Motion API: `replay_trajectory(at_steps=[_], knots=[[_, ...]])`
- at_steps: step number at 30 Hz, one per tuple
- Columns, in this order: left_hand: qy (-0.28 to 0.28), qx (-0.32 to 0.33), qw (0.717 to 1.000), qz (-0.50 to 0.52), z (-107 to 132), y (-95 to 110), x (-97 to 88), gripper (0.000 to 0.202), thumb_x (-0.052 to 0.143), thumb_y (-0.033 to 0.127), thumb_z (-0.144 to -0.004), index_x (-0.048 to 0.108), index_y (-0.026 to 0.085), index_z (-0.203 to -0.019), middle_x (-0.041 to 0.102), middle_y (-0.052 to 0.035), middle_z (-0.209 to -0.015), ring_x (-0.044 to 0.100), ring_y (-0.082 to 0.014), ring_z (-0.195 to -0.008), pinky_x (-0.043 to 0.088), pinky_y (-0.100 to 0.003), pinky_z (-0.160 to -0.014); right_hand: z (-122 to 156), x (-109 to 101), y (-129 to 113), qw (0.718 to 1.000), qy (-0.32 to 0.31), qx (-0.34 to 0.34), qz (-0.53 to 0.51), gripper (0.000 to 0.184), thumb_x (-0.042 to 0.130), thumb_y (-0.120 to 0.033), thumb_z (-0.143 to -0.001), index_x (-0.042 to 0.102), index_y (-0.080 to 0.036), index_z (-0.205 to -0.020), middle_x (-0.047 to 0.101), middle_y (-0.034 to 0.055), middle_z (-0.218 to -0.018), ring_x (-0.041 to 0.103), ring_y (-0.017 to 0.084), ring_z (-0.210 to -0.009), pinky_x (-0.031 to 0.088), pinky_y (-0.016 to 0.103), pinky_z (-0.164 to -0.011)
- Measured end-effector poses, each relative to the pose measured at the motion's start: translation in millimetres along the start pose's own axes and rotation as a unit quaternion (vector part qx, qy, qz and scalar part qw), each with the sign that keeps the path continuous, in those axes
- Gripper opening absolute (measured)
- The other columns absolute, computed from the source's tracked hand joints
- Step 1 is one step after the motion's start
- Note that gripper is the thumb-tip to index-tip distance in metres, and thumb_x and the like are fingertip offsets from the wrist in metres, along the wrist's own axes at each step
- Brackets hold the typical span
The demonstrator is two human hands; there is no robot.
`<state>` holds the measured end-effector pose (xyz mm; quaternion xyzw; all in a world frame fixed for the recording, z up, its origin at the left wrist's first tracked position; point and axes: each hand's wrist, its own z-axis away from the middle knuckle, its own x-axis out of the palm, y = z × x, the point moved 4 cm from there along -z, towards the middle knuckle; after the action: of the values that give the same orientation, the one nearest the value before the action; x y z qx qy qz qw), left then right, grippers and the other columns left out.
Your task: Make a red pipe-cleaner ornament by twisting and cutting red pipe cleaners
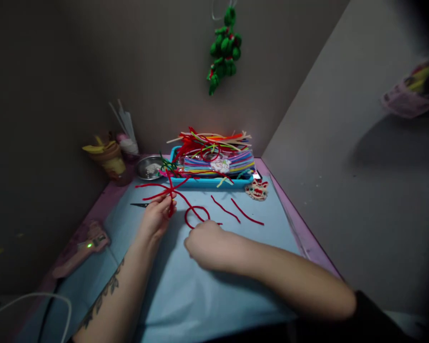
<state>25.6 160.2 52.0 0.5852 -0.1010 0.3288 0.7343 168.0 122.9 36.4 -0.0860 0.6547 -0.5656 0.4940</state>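
My left hand (158, 215) pinches a bunch of red pipe cleaners (166, 190) where they cross, their ends fanning out to the left and upward. One strand runs from the bunch into a red loop (196, 216) on the light blue mat (207, 295). My right hand (207, 245) rests curled on the mat just below that loop, fingers closed, and what they hold is hidden. Two loose red pipe cleaner pieces (236, 210) lie to the right of the loop.
A blue tray (214, 182) heaped with coloured pipe cleaners stands at the back. Beside it are a small metal dish (148, 166), a cup with tools (109, 159) and black scissors (140, 205). A pink glue gun (84, 247) lies left. A green ornament (224, 47) hangs on the wall.
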Motion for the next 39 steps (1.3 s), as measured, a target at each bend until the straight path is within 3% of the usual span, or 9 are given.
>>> replay_trajectory(at_steps=[4, 9, 19, 23, 28, 31, 33, 36, 39], knots=[[0.031, 0.016, 0.996, 0.087, 1.4, 28.4, -15.7, 0.013, 0.071, 0.006, -0.069, 0.068, 0.015, -0.078, 0.070, 0.0003, -0.074, 0.063, -0.0079, -0.058, 0.053, -0.021, -0.059, -40.5, -22.0, -7.3, 0.960, 0.043, 0.011, 0.277, 0.014, 0.057, -0.014, -0.081, 0.068, -0.016, -0.091, 0.069, 0.0165, -0.095, 0.062, 0.030, -0.095, 0.046, 0.042, -0.083], [0.028, 0.068, 0.981, 0.180, -1.3, 55.0, -42.1, 0.019, 0.065, 0.000, -0.075, 0.064, 0.018, -0.082, 0.072, 0.0052, -0.078, 0.065, -0.0064, -0.063, 0.056, -0.027, -0.075, -100.5, -9.6, -19.5, 0.940, 0.094, -0.023, 0.327, 0.026, 0.047, -0.021, -0.090, 0.061, -0.015, -0.112, 0.063, 0.0142, -0.116, 0.052, 0.026, -0.114, 0.042, 0.037, -0.095], [-0.015, 0.067, 0.983, 0.169, -2.2, 63.1, -56.5, 0.021, 0.064, 0.002, -0.079, 0.066, 0.019, -0.091, 0.075, 0.0032, -0.082, 0.069, -0.0085, -0.065, 0.057, -0.026, -0.076, -162.3, -2.7, -26.3, 0.921, -0.030, 0.059, 0.384, 0.033, 0.066, -0.024, -0.076, 0.061, -0.014, -0.107, 0.071, 0.0141, -0.102, 0.068, 0.027, -0.089, 0.050, 0.030, -0.068], [-0.063, 0.103, 0.983, 0.135, 3.8, 67.6, -54.5, 0.037, 0.063, 0.007, -0.081, 0.064, 0.032, -0.109, 0.074, 0.0038, -0.102, 0.070, -0.0079, -0.071, 0.056, -0.022, -0.072, -138.3, -10.0, -38.5, 0.918, -0.003, 0.053, 0.393, 0.029, 0.057, -0.023, -0.079, 0.063, -0.013, -0.105, 0.070, 0.0160, -0.104, 0.067, 0.029, -0.094, 0.049, 0.032, -0.071], [-0.118, 0.166, 0.978, 0.049, 13.5, 67.4, -40.0, 0.046, 0.066, 0.020, -0.082, 0.058, 0.036, -0.125, 0.060, -0.0012, -0.134, 0.070, -0.0097, -0.083, 0.053, -0.020, -0.072, -63.0, -44.6, -26.3, 0.933, 0.066, 0.072, 0.346, 0.020, 0.057, -0.025, -0.075, 0.064, -0.017, -0.091, 0.072, 0.0126, -0.093, 0.068, 0.026, -0.083, 0.044, 0.030, -0.065], [-0.132, 0.232, 0.961, -0.067, 23.7, 63.0, -23.8, 0.048, 0.064, 0.032, -0.085, 0.054, 0.031, -0.132, 0.054, -0.0072, -0.140, 0.067, -0.0187, -0.100, 0.052, -0.029, -0.086, -14.3, -70.5, 5.5, 0.962, 0.150, 0.112, 0.197, 0.016, 0.062, -0.028, -0.069, 0.061, -0.018, -0.082, 0.068, 0.0067, -0.073, 0.064, 0.022, -0.068, 0.040, 0.027, -0.056], [-0.149, 0.267, 0.934, -0.187, 31.6, 54.8, -9.5, 0.048, 0.060, 0.035, -0.088, 0.053, 0.027, -0.135, 0.051, -0.0094, -0.142, 0.061, -0.0240, -0.113, 0.047, -0.036, -0.098, 10.5, -82.1, 26.6, 0.966, 0.225, 0.128, -0.018, 0.019, 0.063, -0.031, -0.068, 0.057, -0.018, -0.080, 0.063, 0.0017, -0.063, 0.057, 0.016, -0.054, 0.038, 0.025, -0.049], [-0.181, 0.299, 0.868, -0.352, 42.2, 36.0, 12.9, 0.049, 0.055, 0.035, -0.090, 0.050, 0.024, -0.138, 0.050, -0.0095, -0.142, 0.050, -0.0261, -0.127, 0.037, -0.040, -0.108, 29.9, -89.0, 36.5, 0.906, 0.303, 0.048, -0.292, 0.028, 0.066, -0.042, -0.070, 0.056, -0.017, -0.081, 0.062, 0.0007, -0.062, 0.054, 0.013, -0.050, 0.039, 0.024, -0.047], [-0.217, 0.313, 0.810, -0.445, 49.3, 18.5, 30.2, 0.051, 0.051, 0.035, -0.091, 0.046, 0.023, -0.140, 0.051, -0.0088, -0.142, 0.050, -0.0253, -0.128, 0.037, -0.040, -0.109, 36.2, -94.5, 32.9, 0.850, 0.385, -0.029, -0.359, 0.037, 0.070, -0.049, -0.071, 0.057, -0.018, -0.085, 0.068, 0.0054, -0.072, 0.060, 0.015, -0.059, 0.047, 0.027, -0.055]])
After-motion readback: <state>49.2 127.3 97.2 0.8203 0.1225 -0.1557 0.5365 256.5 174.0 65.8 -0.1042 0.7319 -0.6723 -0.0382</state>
